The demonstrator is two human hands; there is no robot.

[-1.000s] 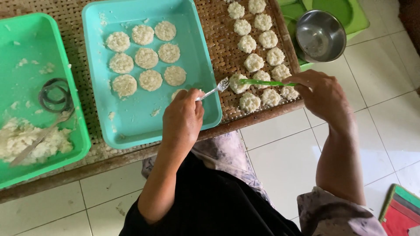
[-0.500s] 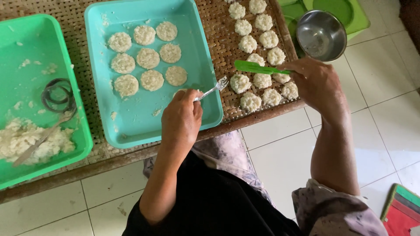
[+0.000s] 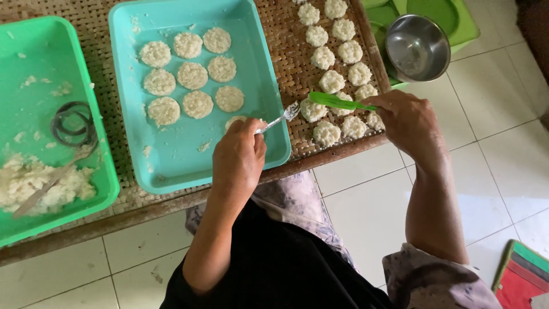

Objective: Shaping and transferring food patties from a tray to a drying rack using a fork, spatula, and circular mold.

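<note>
On the woven bamboo tray [image 3: 274, 43], over its near edge, both hands work close together. The left hand [image 3: 239, 157] is curled shut around the handle of a metal fork [image 3: 278, 118], whose tines point right and up toward the loose patties. Just under this hand's fingertips a pale rice patty [image 3: 234, 121] peeks out, lying in the turquoise tray [image 3: 171, 154]; whether the fingers touch it cannot be told. The right hand [image 3: 407, 120] pinches a green plastic spatula [image 3: 337, 102] by its handle, the blade reaching left and lying flat over the patties on the weave, its tip just beside the fork's tines.

Inside the turquoise tray lie 9 round rice patties [image 3: 191, 74] in 3 rows of 3, apart from one another. To the right, on the bare weave, more rice patties [image 3: 337, 51] run in 2 columns toward the far edge.

At far left a green tray [image 3: 34, 68] holds a heap of white rice dough [image 3: 34, 183] with a spoon [image 3: 51, 183] stuck in it, and a dark ring mould [image 3: 71, 123] lies above the heap. Beyond the right hand a steel bowl [image 3: 417, 48] sits on a lime green tray [image 3: 457, 23]. White floor tiles [image 3: 503, 126] lie below.
</note>
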